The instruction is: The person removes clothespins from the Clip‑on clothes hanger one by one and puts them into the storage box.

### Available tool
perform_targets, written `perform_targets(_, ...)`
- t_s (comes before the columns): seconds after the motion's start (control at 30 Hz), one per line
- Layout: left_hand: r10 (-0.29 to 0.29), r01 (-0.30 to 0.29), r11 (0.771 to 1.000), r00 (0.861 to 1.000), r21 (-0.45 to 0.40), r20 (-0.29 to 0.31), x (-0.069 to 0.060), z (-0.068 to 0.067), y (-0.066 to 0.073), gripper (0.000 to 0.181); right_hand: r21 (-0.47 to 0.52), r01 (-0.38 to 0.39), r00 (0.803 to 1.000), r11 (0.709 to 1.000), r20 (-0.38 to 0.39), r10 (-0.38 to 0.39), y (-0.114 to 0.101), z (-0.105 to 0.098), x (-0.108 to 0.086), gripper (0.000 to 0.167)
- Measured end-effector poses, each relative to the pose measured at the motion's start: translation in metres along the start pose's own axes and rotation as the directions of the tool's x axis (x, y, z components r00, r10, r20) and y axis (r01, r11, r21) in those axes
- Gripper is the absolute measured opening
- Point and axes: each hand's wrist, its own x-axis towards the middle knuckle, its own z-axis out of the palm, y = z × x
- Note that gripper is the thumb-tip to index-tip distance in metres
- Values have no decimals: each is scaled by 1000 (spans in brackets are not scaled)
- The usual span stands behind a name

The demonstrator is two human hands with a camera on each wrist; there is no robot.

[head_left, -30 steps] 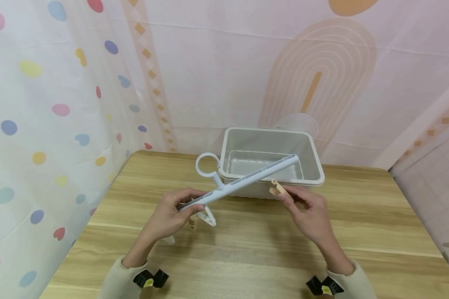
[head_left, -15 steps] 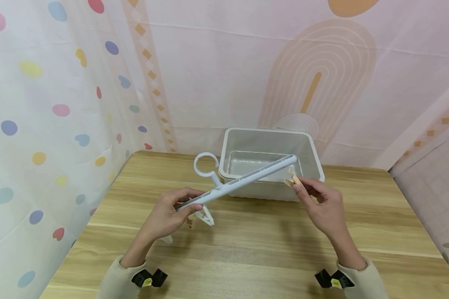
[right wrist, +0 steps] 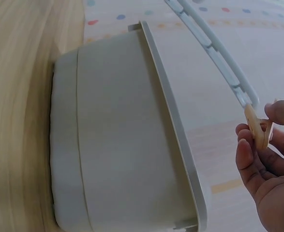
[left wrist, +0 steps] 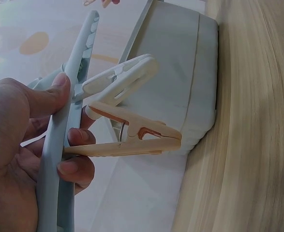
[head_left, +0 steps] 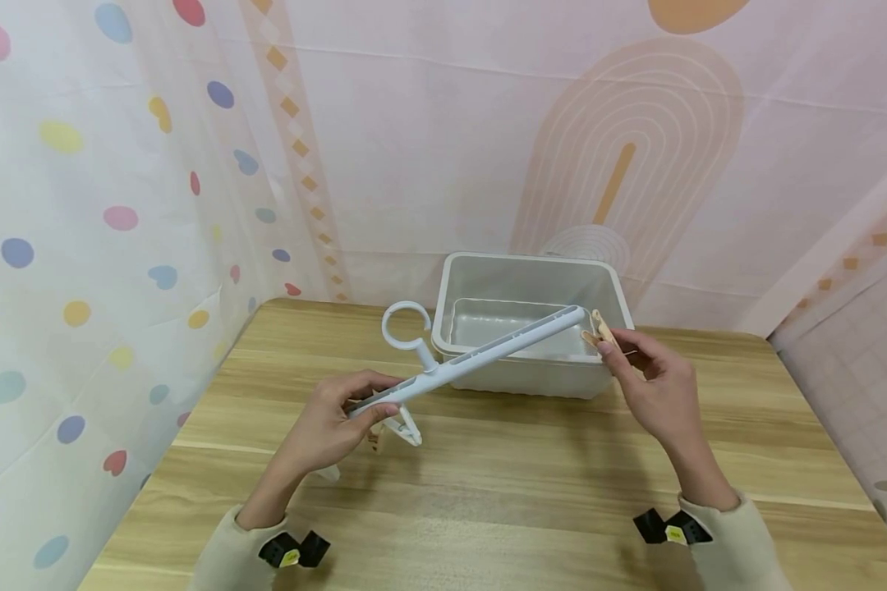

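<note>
My left hand [head_left: 333, 423] grips the lower left end of a pale blue clip hanger [head_left: 503, 349], its bar slanting up to the right. Below that end hang a white clip [left wrist: 137, 75] and a peach clip [left wrist: 110, 149], close to the left fingers in the left wrist view. Part of another white clip [head_left: 328, 473] shows under the hand. With thumb and fingers, my right hand [head_left: 661, 398] pinches a peach clip [right wrist: 258, 128] right by the bar's raised end. Whether clip and bar touch is unclear.
A grey plastic bin [head_left: 532, 379] stands behind the hanger at the back of the wooden table [head_left: 488, 509]. The bar crosses over its front rim. Patterned curtains [head_left: 414, 164] hang behind and to the left.
My right hand has moved right and slightly away from me with the peach clip, from below the bar to beside its end. The left hand and hanger have barely shifted.
</note>
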Motion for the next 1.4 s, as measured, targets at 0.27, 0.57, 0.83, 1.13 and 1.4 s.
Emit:
perform_targets(0.27,-4,4,1000,1000,18,-7,0,-1,1,24,-42,-1,1000,999,10,1,5,-4,17,21)
perform_targets(0.57,4,-4,999,1000,34,-7,0,-1,0,24,-134,-1,999,991,53,9,7,-9,41,24)
perform_targets(0.83,-4,4,1000,1000,23,3,1,-2,0,24,-214,7,993,977,115,18,9,-13,60,30)
perform_targets(1.13,-5,5,1000,1000,21,6,1,-3,1,24,-337,10,972,941,225,70,9,-16,83,35)
perform_targets(1.4,-1,1,1000,1000,11,11,1,-3,0,24,-389,7,952,921,286,113,11,-17,101,36)
